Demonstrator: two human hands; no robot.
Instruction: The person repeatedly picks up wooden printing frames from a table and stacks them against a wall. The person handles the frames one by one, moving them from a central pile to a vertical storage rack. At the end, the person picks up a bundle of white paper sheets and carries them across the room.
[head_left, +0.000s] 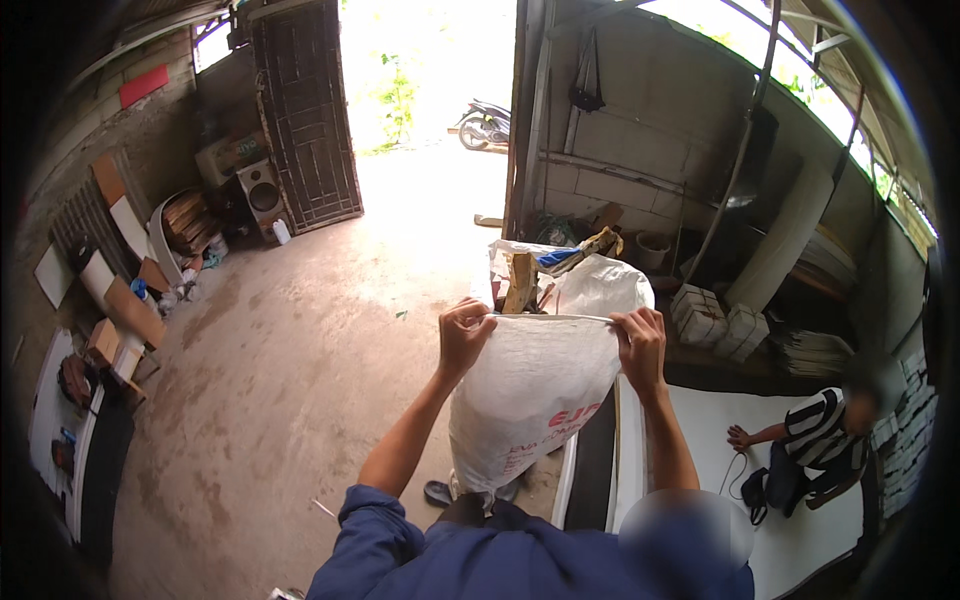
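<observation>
A white woven sack [530, 390] with red print hangs upright in front of my body. My left hand [464, 335] pinches one top corner of it, and my right hand [640, 342] grips the other. Its top edge is stretched straight between my fists. I cannot see into it from here. Just beyond stands another white sack [605, 285], with wood scraps [519, 283] and a blue piece [556, 257] sticking up from the top.
To the right, a person in a striped shirt [825, 425] crouches on a white sheet [700, 430]. Wrapped white bundles [700, 315] stand by the right wall. A door [305, 110] stands open ahead, a motorbike [484, 124] outside. Boards [125, 290] and a speaker [262, 190] line the left.
</observation>
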